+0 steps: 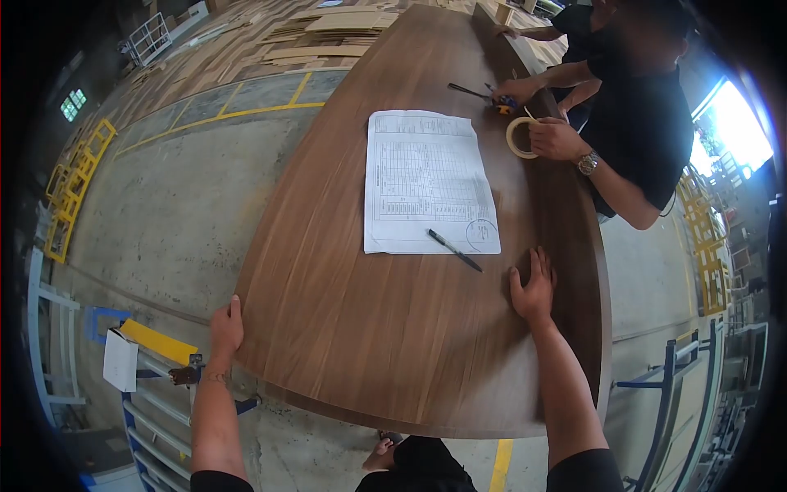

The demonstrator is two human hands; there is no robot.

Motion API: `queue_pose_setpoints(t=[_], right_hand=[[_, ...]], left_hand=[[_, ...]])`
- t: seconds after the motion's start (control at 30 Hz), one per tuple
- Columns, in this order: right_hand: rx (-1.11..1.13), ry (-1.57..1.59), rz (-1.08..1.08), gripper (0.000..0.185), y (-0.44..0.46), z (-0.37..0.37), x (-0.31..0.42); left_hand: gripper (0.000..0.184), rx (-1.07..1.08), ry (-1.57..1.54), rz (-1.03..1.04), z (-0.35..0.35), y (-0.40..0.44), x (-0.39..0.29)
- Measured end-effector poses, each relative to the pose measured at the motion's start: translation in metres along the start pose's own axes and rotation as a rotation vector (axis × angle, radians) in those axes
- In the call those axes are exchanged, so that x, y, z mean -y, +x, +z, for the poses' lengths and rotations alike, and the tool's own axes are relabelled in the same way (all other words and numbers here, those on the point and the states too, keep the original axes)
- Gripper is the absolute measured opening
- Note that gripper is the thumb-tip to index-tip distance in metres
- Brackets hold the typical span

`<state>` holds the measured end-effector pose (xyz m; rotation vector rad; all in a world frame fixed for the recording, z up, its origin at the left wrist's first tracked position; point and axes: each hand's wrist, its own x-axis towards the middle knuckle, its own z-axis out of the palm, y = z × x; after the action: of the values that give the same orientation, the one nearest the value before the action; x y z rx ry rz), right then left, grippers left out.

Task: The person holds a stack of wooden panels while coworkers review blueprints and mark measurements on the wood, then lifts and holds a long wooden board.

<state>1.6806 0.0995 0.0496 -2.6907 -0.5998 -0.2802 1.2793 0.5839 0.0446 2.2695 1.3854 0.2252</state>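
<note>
My left hand (227, 326) rests against the left edge of a long brown wooden panel (328, 320), thumb up, its other fingers partly hidden at the edge. Flat on the panel's right side lies my right hand (534, 287), fingers spread, beside the raised right border. A printed sheet (426, 180) with a table and a round stamp lies on the panel ahead of my hands. Across the sheet's lower right corner sits a dark pen (455, 250).
At the right, a co-worker's hand (557, 139) holds a tape roll (520, 138); the other is by a blue tool (506, 104). Another person stands behind. A screwdriver (467, 89) lies nearby. Metal racks (156, 410) flank the panel; flat boards (328, 37) lie beyond.
</note>
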Motion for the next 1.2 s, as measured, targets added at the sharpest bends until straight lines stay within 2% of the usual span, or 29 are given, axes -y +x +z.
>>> queue_pose_setpoints(t=[1.2], right_hand=[[0.009,-0.011,0.002,0.065,-0.001,0.000,0.000]], left_hand=[[0.063,0.030,0.012,-0.070,-0.004,-0.001,-0.004]])
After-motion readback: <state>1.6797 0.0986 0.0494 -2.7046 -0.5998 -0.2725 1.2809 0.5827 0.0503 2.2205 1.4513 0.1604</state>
